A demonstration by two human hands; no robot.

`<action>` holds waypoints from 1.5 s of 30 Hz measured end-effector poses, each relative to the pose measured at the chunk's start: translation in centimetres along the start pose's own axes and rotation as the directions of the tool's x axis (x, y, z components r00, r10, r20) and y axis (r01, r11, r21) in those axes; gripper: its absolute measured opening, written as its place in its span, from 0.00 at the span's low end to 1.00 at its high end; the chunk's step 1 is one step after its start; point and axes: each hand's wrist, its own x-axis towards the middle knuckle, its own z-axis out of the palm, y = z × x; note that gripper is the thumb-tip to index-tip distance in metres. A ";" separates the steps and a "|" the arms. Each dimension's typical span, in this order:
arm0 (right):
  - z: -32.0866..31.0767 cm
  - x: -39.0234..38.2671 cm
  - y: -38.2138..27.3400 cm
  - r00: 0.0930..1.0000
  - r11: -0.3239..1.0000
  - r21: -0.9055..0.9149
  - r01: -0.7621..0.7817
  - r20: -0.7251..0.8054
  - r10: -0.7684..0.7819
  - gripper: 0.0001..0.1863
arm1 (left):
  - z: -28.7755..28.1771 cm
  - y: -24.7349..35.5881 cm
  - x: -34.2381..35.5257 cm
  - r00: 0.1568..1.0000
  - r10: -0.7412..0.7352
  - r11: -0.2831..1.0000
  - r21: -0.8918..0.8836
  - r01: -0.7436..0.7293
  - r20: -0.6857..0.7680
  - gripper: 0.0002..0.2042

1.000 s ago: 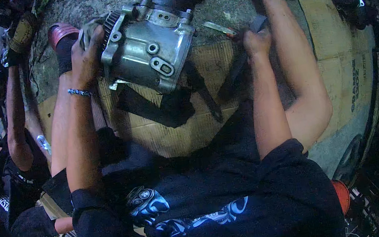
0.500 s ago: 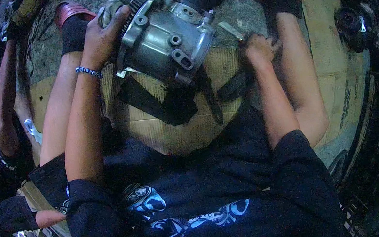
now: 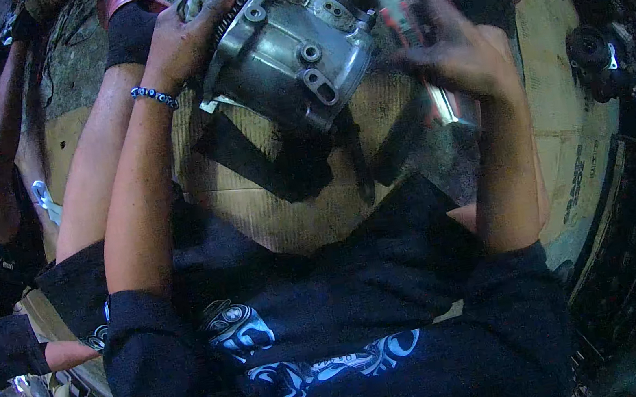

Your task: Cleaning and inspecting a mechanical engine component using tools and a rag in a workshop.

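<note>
A grey cast-metal housing (image 3: 289, 59) with a toothed gear (image 3: 229, 18) at its left end and a dark cylinder at its far end is propped up between my legs. My left hand (image 3: 188, 41) grips its gear end, the fingers curled over beside a grey lump that I cannot make out. To the right of the housing, my right hand (image 3: 452, 47) is closed round a flat-bladed scraper (image 3: 396, 18) with a red handle. Its blade, smeared by motion, points up over the dark cylinder, and a shiny metal end shows below my hand.
Cardboard (image 3: 236, 202) covers the floor beneath the housing, with dark strap-like pieces (image 3: 301, 168) on it. Another person's arm (image 3: 3, 155) is at the left. Dark round parts (image 3: 592, 51) lie at the right. My legs flank the housing.
My right hand has risen from low by my right leg, bringing the scraper up beside the housing. The housing and left hand have shifted slightly right in view.
</note>
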 end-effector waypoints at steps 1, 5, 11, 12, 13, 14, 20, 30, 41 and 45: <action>0.0 0.1 -0.1 0.986 0.979 -0.167 0.115 0.140 -0.091 0.39 | 0.3 0.4 -0.1 1.000 0.003 1.000 -0.002 -0.003 0.003 0.16; -0.7 -0.6 0.9 0.962 0.988 0.147 0.038 0.264 -0.077 0.46 | 0.2 0.0 -0.1 0.998 0.055 0.997 0.052 -0.055 -0.011 0.16; 0.3 -2.4 1.5 0.991 0.991 0.098 0.095 0.085 -0.103 0.42 | 0.2 -0.1 -0.2 1.000 0.020 1.000 -0.013 -0.020 -0.018 0.16; 1.0 -2.6 1.9 0.989 0.984 0.097 0.149 -0.014 -0.148 0.41 | 0.1 0.0 -0.4 1.000 0.013 0.999 -0.031 -0.013 -0.023 0.16; 1.7 -2.7 2.3 0.990 0.985 0.097 0.144 -0.019 -0.143 0.41 | 0.3 0.1 -0.3 1.000 0.012 0.999 -0.031 -0.013 -0.016 0.16; 2.7 -2.7 2.7 0.997 0.975 0.223 0.015 -0.081 0.004 0.41 | 0.5 0.2 -0.3 0.999 0.051 0.999 0.009 -0.051 -0.016 0.17; 4.8 -1.7 4.2 0.994 0.996 0.053 0.065 -0.093 -0.060 0.27 | 0.2 0.3 -0.2 0.998 0.069 0.997 0.016 -0.070 0.008 0.18; 2.8 0.4 6.0 0.963 0.944 -0.225 0.241 -0.062 -0.261 0.26 | 0.4 0.4 -0.3 0.999 0.047 0.999 -0.003 -0.047 -0.011 0.17; 2.0 1.3 6.6 0.989 0.952 -0.271 0.140 0.001 -0.145 0.29 | 1.1 1.4 -0.7 0.999 0.037 0.999 -0.038 -0.038 -0.019 0.18; 2.3 1.3 5.4 0.978 0.908 -0.369 0.201 0.021 -0.208 0.28 | 0.7 1.3 -0.8 0.997 0.069 0.998 -0.011 -0.069 -0.027 0.16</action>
